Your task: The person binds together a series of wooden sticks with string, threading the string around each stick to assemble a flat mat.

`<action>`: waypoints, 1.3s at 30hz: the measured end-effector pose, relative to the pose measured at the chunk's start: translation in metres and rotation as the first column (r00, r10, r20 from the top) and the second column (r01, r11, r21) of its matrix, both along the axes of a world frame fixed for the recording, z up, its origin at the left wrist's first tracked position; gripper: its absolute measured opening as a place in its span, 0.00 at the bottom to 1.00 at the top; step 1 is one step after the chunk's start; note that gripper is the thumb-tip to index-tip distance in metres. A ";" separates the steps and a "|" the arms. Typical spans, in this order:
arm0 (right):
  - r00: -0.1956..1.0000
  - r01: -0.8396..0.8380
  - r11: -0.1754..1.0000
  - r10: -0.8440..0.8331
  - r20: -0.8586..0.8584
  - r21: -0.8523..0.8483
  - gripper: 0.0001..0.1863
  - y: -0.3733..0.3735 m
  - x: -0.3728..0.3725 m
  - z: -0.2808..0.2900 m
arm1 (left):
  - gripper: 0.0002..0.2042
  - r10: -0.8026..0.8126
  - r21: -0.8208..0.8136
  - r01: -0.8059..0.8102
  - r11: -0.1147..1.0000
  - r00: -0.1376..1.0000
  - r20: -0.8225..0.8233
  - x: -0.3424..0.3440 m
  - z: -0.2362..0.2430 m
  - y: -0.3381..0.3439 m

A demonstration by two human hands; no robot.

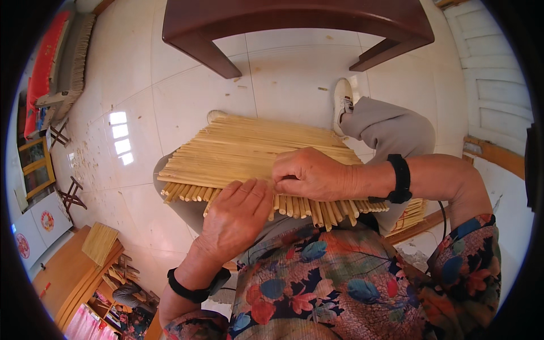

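Note:
A mat of straight, pale yellow plant stalks [238,147] lies across my lap. Its stalks sit side by side, and a second layer of cut stalk ends pokes out along the near edge. My left hand [238,212] is closed at that near edge, its fingers bent over the stalks. Just right of it, my right hand [310,173] rests on the mat in a fist, thumb and fingers pressed together. Whatever the right fingers pinch is hidden. The two hands almost touch at the fingertips.
A dark red wooden table [300,16] stands ahead. Stalk scraps dot the tiled floor [187,107]. More stalks [409,216] lie beside my right hip. At left are a folding stool [72,194] and a wooden cabinet [73,266] bearing a smaller stalk mat [100,243].

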State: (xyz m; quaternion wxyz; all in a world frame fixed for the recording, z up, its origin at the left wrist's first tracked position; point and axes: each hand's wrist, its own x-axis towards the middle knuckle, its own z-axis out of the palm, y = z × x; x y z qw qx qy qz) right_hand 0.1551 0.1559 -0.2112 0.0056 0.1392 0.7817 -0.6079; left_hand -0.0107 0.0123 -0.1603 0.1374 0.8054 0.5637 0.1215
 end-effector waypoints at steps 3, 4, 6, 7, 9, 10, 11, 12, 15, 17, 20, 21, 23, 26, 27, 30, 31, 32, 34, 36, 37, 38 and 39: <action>0.996 0.036 0.998 -0.031 0.080 -0.061 0.07 0.009 -0.006 0.013 | 0.18 -0.013 -0.041 0.012 0.999 1.000 -0.025 -0.002 0.001 0.000; 0.990 0.139 0.976 -0.142 -0.005 -0.165 0.07 0.018 -0.009 0.017 | 0.18 -0.030 -0.031 0.029 0.999 0.999 -0.028 -0.001 0.002 0.000; 0.948 0.258 0.888 -0.309 -0.077 -0.381 0.08 0.040 -0.016 0.022 | 0.18 -0.038 -0.048 0.036 0.998 0.998 -0.048 -0.002 0.003 0.000; 0.959 0.268 0.863 -0.283 0.030 -0.427 0.08 0.042 -0.018 0.025 | 0.18 -0.036 -0.042 0.034 0.999 0.998 -0.047 -0.002 0.004 -0.001; 0.966 0.252 0.813 -0.247 0.081 -0.525 0.09 0.045 -0.019 0.027 | 0.17 -0.015 -0.021 0.014 1.000 0.999 -0.049 -0.002 0.002 0.001; 0.965 0.251 0.746 -0.244 0.097 -0.617 0.09 0.042 -0.019 0.026 | 0.17 -0.013 -0.022 0.012 1.000 0.999 -0.033 -0.001 0.002 0.000; 0.964 0.247 0.668 -0.240 0.111 -0.702 0.10 0.037 -0.019 0.025 | 0.17 -0.011 -0.027 0.010 1.000 1.000 -0.028 -0.002 0.002 0.000; 0.959 0.272 0.580 -0.230 0.166 -0.768 0.10 0.033 -0.020 0.022 | 0.17 0.001 -0.037 -0.002 0.999 1.000 -0.022 -0.001 0.001 -0.001; 0.980 0.182 0.447 -0.160 0.122 -0.876 0.11 0.023 -0.020 0.015 | 0.18 0.011 -0.042 -0.013 0.999 0.999 -0.043 0.000 0.000 -0.001; 0.980 0.192 0.529 -0.150 0.131 -0.827 0.10 0.019 -0.023 0.012 | 0.18 0.018 -0.046 -0.020 0.999 0.999 -0.037 0.001 0.000 -0.002; 0.966 0.258 0.556 -0.174 0.193 -0.790 0.11 0.016 -0.027 0.015 | 0.18 0.026 -0.068 -0.027 0.997 0.999 -0.020 0.002 0.002 0.000; 0.946 0.324 0.556 -0.178 0.271 -0.766 0.11 0.015 -0.028 0.018 | 0.19 0.034 -0.075 -0.035 0.997 0.999 -0.009 0.002 0.003 0.000; 0.965 0.258 0.712 -0.216 0.146 -0.653 0.11 0.011 -0.030 0.023 | 0.19 0.023 -0.074 -0.023 0.997 1.000 -0.012 0.003 0.004 0.002; 0.966 0.246 0.810 -0.250 0.067 -0.533 0.11 0.010 -0.035 0.029 | 0.20 -0.001 -0.078 -0.001 0.997 0.999 -0.032 0.003 0.005 0.005; 0.965 0.248 0.817 -0.253 0.063 -0.520 0.11 0.012 -0.035 0.030 | 0.20 -0.009 -0.079 0.006 0.997 0.999 -0.039 0.003 0.004 0.006; 0.963 0.268 0.745 -0.214 0.162 -0.611 0.09 0.016 -0.034 0.032 | 0.17 0.008 -0.043 -0.007 0.999 1.000 0.022 0.001 0.003 0.010; 0.971 0.238 0.720 -0.196 0.138 -0.652 0.09 0.023 -0.033 0.032 | 0.16 -0.006 -0.054 0.007 0.998 1.000 0.016 -0.002 0.004 0.013; 0.952 0.306 0.704 -0.212 0.221 -0.641 0.09 0.028 -0.032 0.032 | 0.16 0.001 -0.081 0.000 0.997 1.000 0.015 -0.004 0.004 0.015; 0.945 0.325 0.658 -0.247 0.214 -0.679 0.08 0.038 -0.030 0.028 | 0.13 -0.005 -0.092 0.008 0.996 1.000 0.030 -0.009 0.007 0.021; 0.923 0.385 0.724 -0.307 0.231 -0.573 0.09 0.048 -0.025 0.023 | 0.08 -0.030 -0.063 0.033 0.997 0.999 0.041 -0.021 0.002 0.040; 0.918 0.396 0.752 -0.326 0.225 -0.526 0.10 0.053 -0.021 0.020 | 0.05 -0.023 -0.109 0.024 0.994 1.000 0.011 -0.026 0.001 0.049; 0.901 0.434 0.776 -0.358 0.247 -0.458 0.11 0.059 -0.016 0.017 | 0.05 -0.041 -0.103 0.042 0.994 0.999 0.021 -0.031 0.000 0.058; 0.893 0.450 0.772 -0.380 0.242 -0.449 0.10 0.062 -0.011 0.015 | 0.06 -0.052 -0.144 0.051 0.988 0.999 0.002 -0.034 0.000 0.069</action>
